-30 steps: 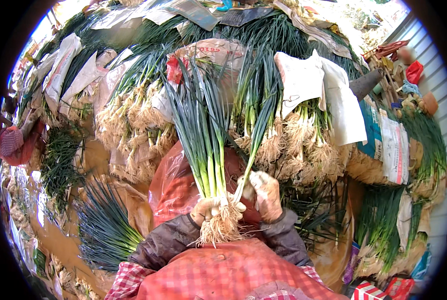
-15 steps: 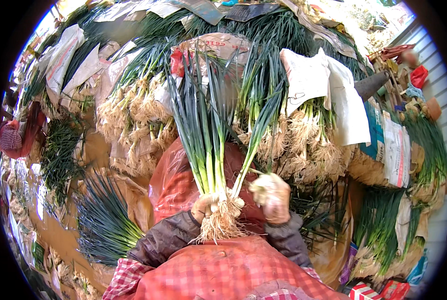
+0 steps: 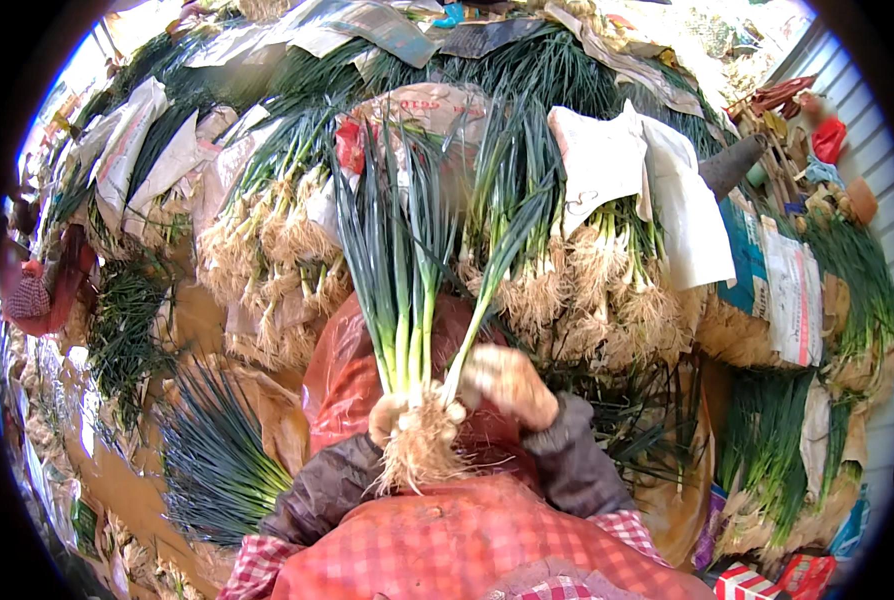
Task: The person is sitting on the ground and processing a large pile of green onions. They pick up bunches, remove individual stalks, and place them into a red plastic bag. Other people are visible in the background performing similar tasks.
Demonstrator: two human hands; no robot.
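A bunch of green onions (image 3: 403,345) stands upright in front of me, leaves pointing away and pale roots (image 3: 422,445) toward my lap. My left hand (image 3: 385,415) is closed round the white bases from the left side. One stalk (image 3: 475,330) leans out to the right, apart from the others. Beside its lower end is my right hand (image 3: 512,385), smeared by motion. Its fingers cannot be made out, nor whether they touch the stalk. A red checked apron under clear plastic (image 3: 397,535) covers my lap.
Rooted green onion bundles (image 3: 277,235) lie in a row ahead, partly under white sacks (image 3: 597,160). A loose pile of green onions (image 3: 217,450) is at my left. More bundles (image 3: 777,440) lie at right, near a corrugated wall (image 3: 867,130). Dark leaf scraps (image 3: 622,410) lie right of my knees.
My right hand has moved left and inward, closer to the bunch's base. My left hand and the held bunch have shifted slightly left. The view has shifted a little too.
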